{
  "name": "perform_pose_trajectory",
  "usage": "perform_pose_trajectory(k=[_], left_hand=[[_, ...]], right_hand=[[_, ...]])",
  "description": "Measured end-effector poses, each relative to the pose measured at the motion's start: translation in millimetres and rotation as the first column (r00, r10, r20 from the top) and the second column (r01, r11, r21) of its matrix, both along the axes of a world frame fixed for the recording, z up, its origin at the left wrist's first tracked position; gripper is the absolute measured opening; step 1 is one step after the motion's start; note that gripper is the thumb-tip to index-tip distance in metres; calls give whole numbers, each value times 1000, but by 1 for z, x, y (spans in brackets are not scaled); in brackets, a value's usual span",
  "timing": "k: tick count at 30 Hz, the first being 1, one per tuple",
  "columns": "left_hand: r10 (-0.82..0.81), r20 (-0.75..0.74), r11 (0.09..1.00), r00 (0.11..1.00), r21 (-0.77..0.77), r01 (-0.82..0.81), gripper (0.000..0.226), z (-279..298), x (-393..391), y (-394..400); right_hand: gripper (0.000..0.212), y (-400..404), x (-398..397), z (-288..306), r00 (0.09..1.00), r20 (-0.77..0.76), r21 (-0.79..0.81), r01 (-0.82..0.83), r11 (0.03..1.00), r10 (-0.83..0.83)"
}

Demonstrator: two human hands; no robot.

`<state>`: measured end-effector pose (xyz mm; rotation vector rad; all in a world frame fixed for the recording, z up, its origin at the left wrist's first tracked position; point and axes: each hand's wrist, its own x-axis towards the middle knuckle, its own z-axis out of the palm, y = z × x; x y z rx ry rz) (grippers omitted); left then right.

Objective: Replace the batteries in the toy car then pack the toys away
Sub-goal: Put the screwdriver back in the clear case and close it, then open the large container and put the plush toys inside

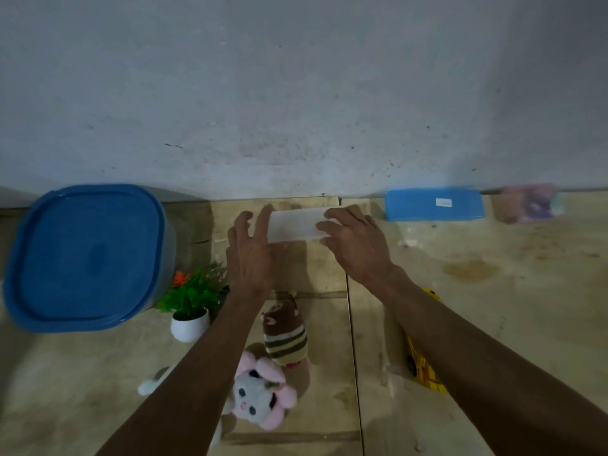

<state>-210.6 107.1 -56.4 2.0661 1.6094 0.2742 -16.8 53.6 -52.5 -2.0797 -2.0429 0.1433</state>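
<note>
Where wooden floor (460, 324) meets wall (296, 77), scuffed

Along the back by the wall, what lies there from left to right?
Big blue-lidded plastic tub → white flat box between the left hand and right hand → flat blue plastic case → blurred pinkish-purple object.

A lived-in home, by the look of it: a rough wooden table (460, 291), stained in places, is pushed against a scuffed, bare plaster wall (296, 93). On it lie soft toys (263, 396), a small fake plant (192, 301) in a white pot, a big blue-lidded tub (85, 255) and a blue case (434, 204), household clutter and not shop or workshop gear
</note>
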Motion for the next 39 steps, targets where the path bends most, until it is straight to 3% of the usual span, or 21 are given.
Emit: perform_pose_trajectory(k=[4,10,20,26,31,34,39], left_hand=[[-178,-158,976,971,98,194,42,-2,-1,6],[-217,-163,954,962,174,245,35,-10,7,29],[-227,-88,955,970,173,239,29,-21,10,45],[-200,-230,968,952,107,229,34,-6,15,42],[-211,-344,977,915,-43,209,63,18,20,32],[-192,-233,980,953,-2,197,60,28,3,9],[-118,57,982,991,153,108,39,48,-45,-56]], right_hand=[[30,-3,0,-14,999,26,50,19,999,-20],[25,7,9,-27,994,93,184,39,982,-57],[25,19,15,-34,996,64,173,51,984,-63],[25,24,7,-16,993,-21,19,119,993,-119],[50,22,-7,12,986,73,-234,162,959,-149],[60,-7,-19,17,977,-44,-250,192,949,-209],[47,-84,-52,20,894,-355,-230,202,952,-275]])
